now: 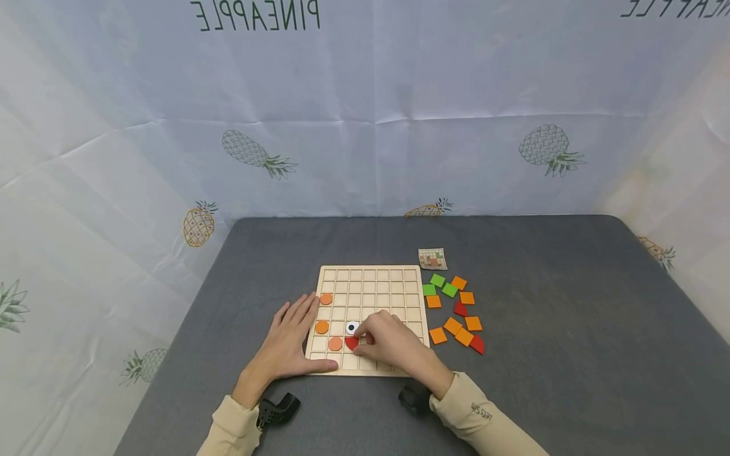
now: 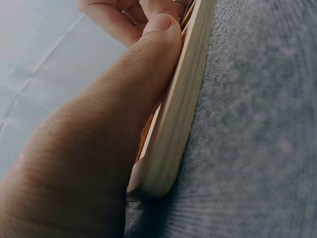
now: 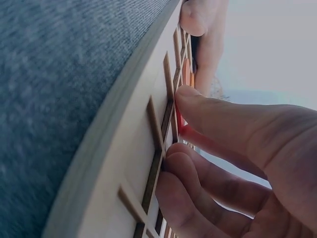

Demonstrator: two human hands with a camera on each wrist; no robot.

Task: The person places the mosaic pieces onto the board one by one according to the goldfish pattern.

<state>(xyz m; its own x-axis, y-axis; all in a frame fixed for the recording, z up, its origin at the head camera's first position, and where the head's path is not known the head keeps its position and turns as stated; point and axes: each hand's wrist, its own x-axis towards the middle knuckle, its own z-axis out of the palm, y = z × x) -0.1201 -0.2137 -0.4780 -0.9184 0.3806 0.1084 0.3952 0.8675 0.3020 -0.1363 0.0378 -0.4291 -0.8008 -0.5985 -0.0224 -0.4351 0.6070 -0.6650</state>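
Note:
A wooden grid board (image 1: 393, 277) lies on the table. At its left side my left hand (image 1: 291, 342) rests with fingers spread along the edge and the thumb over the near left corner; the left wrist view shows that thumb (image 2: 161, 42) against the board's rim. My right hand (image 1: 390, 342) reaches over the near middle, pinching a red quarter-round tile (image 1: 351, 342) between thumb and index finger, low at the grid. In the right wrist view the red tile (image 3: 179, 116) is mostly hidden by the thumb. Just beyond it sits a white eye disc (image 1: 351, 327).
Orange round tiles (image 1: 322, 327) sit in cells on the board's left. To the board's right lie several loose orange squares (image 1: 473, 323), green squares (image 1: 450, 290) and red quarter-round tiles (image 1: 477, 344). A small pattern card (image 1: 433, 259) lies past the board's far right corner.

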